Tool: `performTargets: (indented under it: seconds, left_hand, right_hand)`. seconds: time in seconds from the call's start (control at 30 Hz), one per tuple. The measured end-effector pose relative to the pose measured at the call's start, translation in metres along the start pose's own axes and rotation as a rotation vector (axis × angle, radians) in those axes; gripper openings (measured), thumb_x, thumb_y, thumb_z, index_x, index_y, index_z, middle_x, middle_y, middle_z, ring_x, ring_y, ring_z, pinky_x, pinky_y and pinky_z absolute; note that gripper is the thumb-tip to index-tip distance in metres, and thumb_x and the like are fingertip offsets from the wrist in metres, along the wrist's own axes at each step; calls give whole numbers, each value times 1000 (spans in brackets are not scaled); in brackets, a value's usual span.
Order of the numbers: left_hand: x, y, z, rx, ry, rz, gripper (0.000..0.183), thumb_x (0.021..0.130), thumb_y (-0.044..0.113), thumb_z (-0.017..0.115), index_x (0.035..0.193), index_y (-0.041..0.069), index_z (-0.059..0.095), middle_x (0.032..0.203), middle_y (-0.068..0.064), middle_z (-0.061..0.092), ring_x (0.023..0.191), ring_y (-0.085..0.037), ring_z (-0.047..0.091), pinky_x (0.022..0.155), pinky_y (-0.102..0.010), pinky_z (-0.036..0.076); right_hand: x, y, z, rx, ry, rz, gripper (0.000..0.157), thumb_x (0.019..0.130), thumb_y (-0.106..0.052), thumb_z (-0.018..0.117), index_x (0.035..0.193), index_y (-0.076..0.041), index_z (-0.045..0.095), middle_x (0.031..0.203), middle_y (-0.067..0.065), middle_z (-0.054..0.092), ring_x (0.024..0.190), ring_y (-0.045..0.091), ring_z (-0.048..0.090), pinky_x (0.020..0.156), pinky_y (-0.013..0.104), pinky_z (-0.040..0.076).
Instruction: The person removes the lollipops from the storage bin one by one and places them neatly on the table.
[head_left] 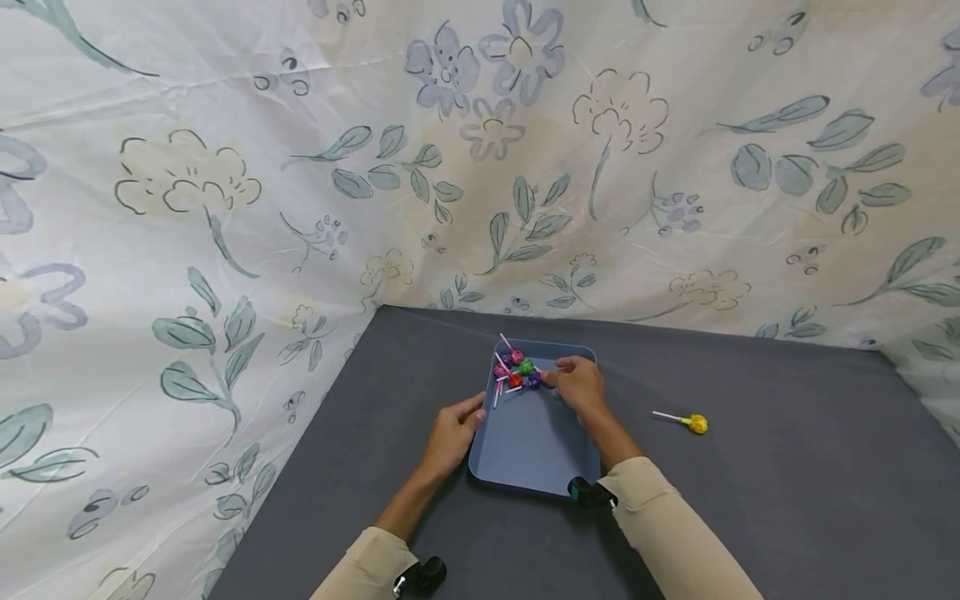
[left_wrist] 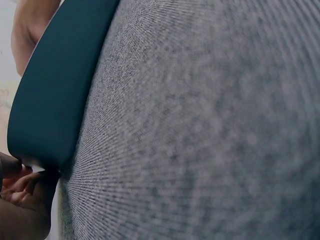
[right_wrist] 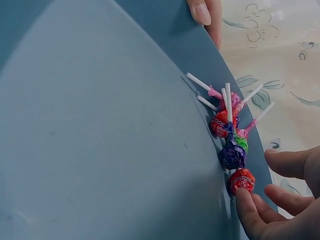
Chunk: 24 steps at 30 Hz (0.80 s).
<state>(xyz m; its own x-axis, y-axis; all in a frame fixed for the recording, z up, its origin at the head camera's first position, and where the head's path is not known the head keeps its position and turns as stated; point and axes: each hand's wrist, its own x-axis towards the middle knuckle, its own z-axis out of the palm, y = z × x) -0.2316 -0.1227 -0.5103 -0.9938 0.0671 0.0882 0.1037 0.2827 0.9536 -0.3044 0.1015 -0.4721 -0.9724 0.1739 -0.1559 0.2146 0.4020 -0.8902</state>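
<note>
My left hand (head_left: 450, 437) grips the left side of a blue-grey tray (head_left: 532, 442), with its thumb at the rim. In the right wrist view, the left thumb (right_wrist: 202, 14) shows over the tray's edge. Several wrapped lollipops, among them a green one (head_left: 527, 367) and a purple one (right_wrist: 233, 154), lie bunched in the tray's far left corner, their white sticks pointing various ways. My right hand (head_left: 579, 387) reaches over the tray from the right. One of its fingertips touches a red lollipop (right_wrist: 241, 181) at the pile's end, while the thumb stands apart from it.
A yellow lollipop (head_left: 697, 424) lies on the dark grey cloth (head_left: 787, 467) to the right of the tray. Floral fabric (head_left: 525, 250) hangs behind and to the left of the table. The tray's raised wall (left_wrist: 50, 85) fills part of the left wrist view.
</note>
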Motion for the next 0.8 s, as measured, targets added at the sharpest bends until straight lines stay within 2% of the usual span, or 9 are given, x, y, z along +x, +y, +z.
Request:
performTargets:
  seconds: [0.4,0.53,0.8]
  left_hand:
    - [1,-2,3,2,-1,10,39,110,7,56,147,-5,58,150,-21,60,143,-34,54,116,-52,47]
    - [1,-4,4,9,4,14,39,110,7,56,147,-5,59,150,-20,60,143,-34,54,115,-52,47]
    - [3,-2,5,17,12,1,39,111,9,56,147,-3,59,151,-19,59,145,-35,52,117,-53,44]
  right_hand:
    - [6,5,4,-49,-6,-47,40,100,-14,74,132,9,67,130,28,66,111,39,65,95,48,58]
    - [10,8,6,-68,5,-79,34,98,-9,74,127,9,70,125,27,70,114,40,63,93,48,57]
    - [13,8,6,-87,11,-130,28,94,-1,72,119,11,74,117,28,73,118,44,60,100,54,51]
